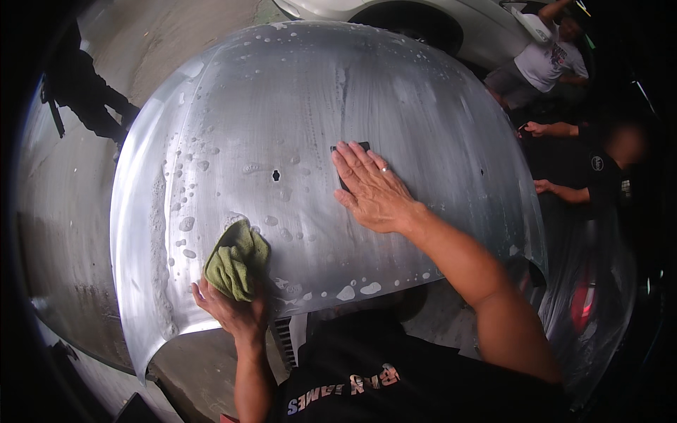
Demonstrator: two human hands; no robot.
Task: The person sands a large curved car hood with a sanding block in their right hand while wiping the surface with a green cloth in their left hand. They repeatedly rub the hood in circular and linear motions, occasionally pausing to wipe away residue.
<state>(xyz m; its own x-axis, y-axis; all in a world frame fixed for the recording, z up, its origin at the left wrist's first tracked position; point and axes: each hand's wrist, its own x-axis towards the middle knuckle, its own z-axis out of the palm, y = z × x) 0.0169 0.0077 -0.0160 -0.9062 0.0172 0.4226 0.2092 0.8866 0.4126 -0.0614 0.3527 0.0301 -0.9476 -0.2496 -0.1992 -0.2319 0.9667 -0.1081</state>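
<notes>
A large silvery-grey car hood (317,92) lies in front of me, wet, with milky streaks and drops of water. My right hand (370,187) is laid flat on it, right of the middle, fingers side by side, with a ring on one. Under the palm and fingers is a black sanding sheet (364,146); most of it is hidden. At the hood's near left part, my left hand (236,310) grips a bunched green microfibre cloth (240,261). The cloth rests on or just above the metal; I cannot tell which.
A small dark hole (276,175) pierces the hood near its middle. Beyond the far edge stands a light-coloured car (479,28). Two people are on the right, one in a white shirt (553,63), one in black (578,162). Clear plastic sheeting (585,282) hangs at right. A dark-clothed person (84,92) stands left.
</notes>
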